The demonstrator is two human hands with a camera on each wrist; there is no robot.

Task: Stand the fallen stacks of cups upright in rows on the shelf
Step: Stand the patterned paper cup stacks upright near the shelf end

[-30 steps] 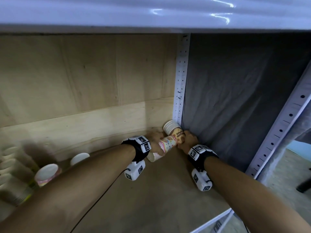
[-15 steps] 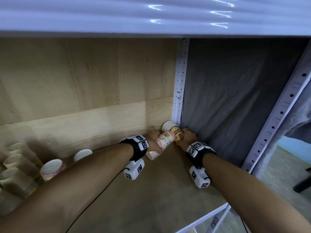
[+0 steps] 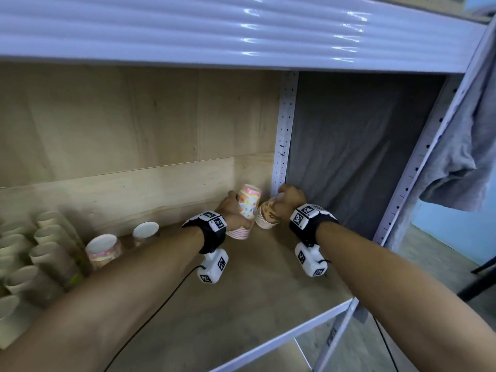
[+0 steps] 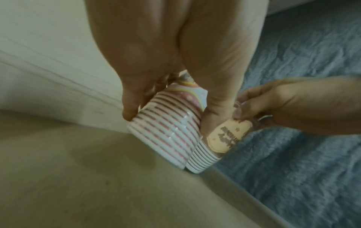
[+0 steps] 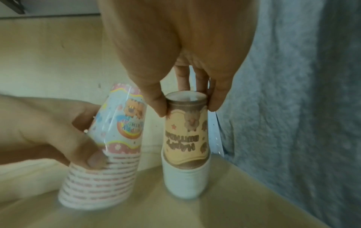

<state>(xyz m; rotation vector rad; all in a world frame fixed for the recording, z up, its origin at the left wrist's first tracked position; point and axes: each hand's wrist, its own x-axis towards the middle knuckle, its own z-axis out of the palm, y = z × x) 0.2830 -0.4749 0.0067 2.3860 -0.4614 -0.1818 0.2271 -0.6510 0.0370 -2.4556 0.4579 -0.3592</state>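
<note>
Two wrapped stacks of paper cups stand rims down in the back right corner of the wooden shelf (image 3: 241, 304). My left hand (image 3: 233, 208) grips the pink rainbow stack (image 3: 248, 205) around its middle; this pink stack (image 5: 117, 138) leans a little. My right hand (image 3: 287, 200) pinches the top of the brown "Happy Birthday" stack (image 3: 267, 216) from above. That brown stack (image 5: 185, 138) stands nearly straight next to the grey cloth. In the left wrist view the pink stack (image 4: 171, 131) and the brown stack (image 4: 224, 138) touch at their rims.
Several plain cup stacks (image 3: 40, 251) lie on their sides at the left. Two more printed stacks (image 3: 103, 248) (image 3: 146, 230) lie with mouths facing me. A perforated post (image 3: 281, 143) and grey cloth (image 3: 362, 157) close the right side. The upper shelf edge (image 3: 241, 36) hangs overhead.
The two stacks lay slanted together in the corner between my hands. They now stand apart with rims down, one in each hand. My view has tilted upward.
</note>
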